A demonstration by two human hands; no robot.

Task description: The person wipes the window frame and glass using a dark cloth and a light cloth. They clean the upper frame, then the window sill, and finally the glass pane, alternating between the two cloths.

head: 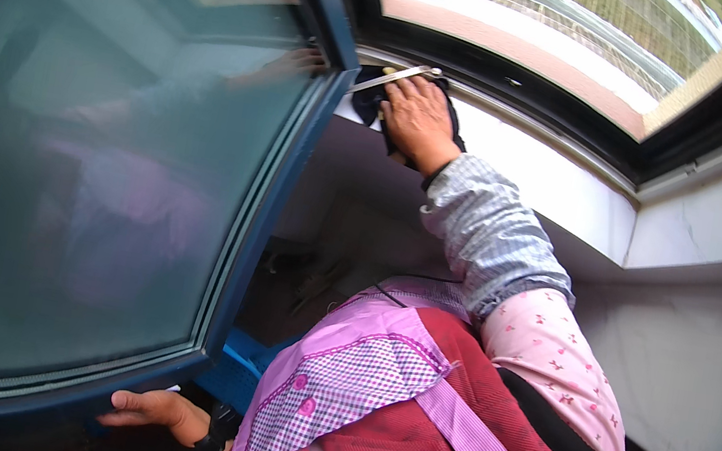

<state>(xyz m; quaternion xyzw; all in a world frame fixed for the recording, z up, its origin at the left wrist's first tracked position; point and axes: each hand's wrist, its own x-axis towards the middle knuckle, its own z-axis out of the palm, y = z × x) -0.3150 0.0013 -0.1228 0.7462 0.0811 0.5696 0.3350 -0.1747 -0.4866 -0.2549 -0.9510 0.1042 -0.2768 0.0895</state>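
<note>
My right hand lies with spread fingers on a dark cloth, pressing it on the white window sill beside the frame. A thin metal window stay runs just past the fingertips towards the opened sash. At the lower left, my left hand is at the bottom edge of the blue-framed glass sash; part of it may be behind the frame, and whether it grips the frame cannot be told. A dark band is around that wrist.
The open sash fills the left side. A dark window frame borders the opening at the top. A blue plastic basket stands low behind the sash's corner. White tiled wall is on the right.
</note>
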